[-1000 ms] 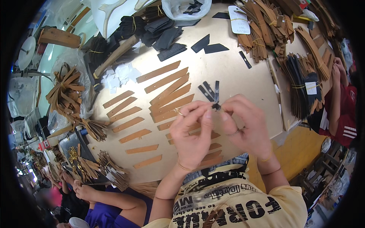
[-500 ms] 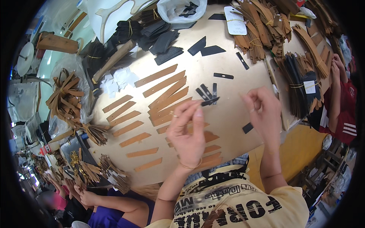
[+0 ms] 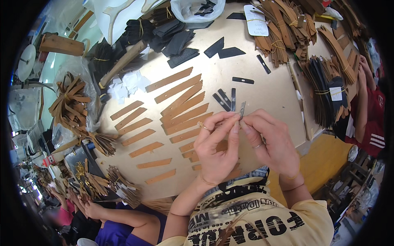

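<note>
A small dark strip with a slot [image 3: 243, 108] is pinched upright between the fingertips of my left hand [image 3: 217, 144] and my right hand [image 3: 271, 141]. The two hands meet just over the table, fingertips almost touching. Right behind them lie several narrow black slotted strips [image 3: 222, 99], with one more black strip [image 3: 243, 80] farther back and another [image 3: 263, 64] to its right. Rows of brown leather strips [image 3: 180, 100], some with a small slot, spread out left of my hands. My left forearm covers part of the nearest brown strips.
Black leather pieces [image 3: 183, 59] lie at the back, near a clear plastic bag [image 3: 197, 12]. A wooden-handled tool [image 3: 123, 63] and white paper squares [image 3: 129, 86] are at the left. Banded brown bundles [image 3: 279, 33] and a black bundle [image 3: 319, 92] stand right. Co-workers' arms show at both sides.
My right hand has come left and in to meet my left hand at the strip. The strip has turned from lying sideways to standing upright, and my left hand has shifted slightly right.
</note>
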A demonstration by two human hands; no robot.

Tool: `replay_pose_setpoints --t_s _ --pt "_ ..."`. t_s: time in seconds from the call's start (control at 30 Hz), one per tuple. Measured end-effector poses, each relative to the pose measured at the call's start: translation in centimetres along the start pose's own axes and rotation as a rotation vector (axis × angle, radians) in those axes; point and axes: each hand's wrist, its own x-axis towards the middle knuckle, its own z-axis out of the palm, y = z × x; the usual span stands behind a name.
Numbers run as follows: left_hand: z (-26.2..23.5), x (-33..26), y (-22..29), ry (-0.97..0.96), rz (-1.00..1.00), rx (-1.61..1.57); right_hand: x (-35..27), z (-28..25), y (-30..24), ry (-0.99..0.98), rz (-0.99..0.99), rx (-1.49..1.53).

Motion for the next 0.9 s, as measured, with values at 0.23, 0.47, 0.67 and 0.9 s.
replay_pose_setpoints --t_s 0.23,0.47,0.67,0.9 --pt "-0.8 0.2 0.3 -0.040 0.024 0.086 0.4 -0.1 0.5 -0.044 -0.101 -0.189" --pt "-0.6 0.2 0.3 -0.044 -0.056 -0.048 0.6 0.6 0.9 0.036 -0.050 -0.061" --pt "-1.8 0.3 -0.6 0.076 -0.138 -0.123 0.2 -0.4 2.0 0.096 0.022 0.100" --pt "-4.2 1.1 -1.5 0.203 -0.176 -0.146 0.7 -2.9 4.4 0.174 0.189 -0.415"
